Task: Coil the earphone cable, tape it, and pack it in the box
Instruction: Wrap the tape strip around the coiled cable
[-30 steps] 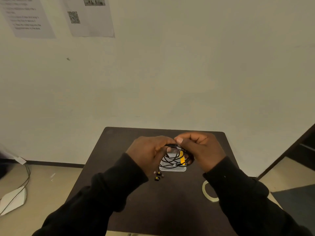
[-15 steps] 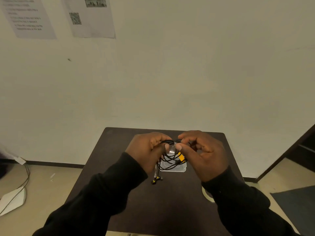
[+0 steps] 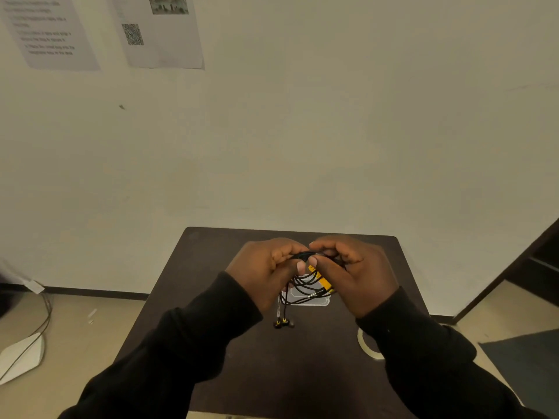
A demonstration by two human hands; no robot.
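Black coiled earphone cable [image 3: 302, 282] pinched at its top in both my hands' fingers, left hand [image 3: 266, 275] and right hand [image 3: 354, 275], above the clear plastic box [image 3: 305, 299].

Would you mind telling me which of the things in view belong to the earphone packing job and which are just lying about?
Belongs to the job:
- earphone cable, coiled, held by the left hand and right hand
- clear box on the table
- tape roll, partly hidden by the right sleeve

Just lying about:
- papers on the wall
- white object with cords on the floor

right hand [image 3: 354, 273]: thumb now beside left hand [image 3: 266, 272] thumb | earphone cable [image 3: 302, 287]: loops seemingly hang lower
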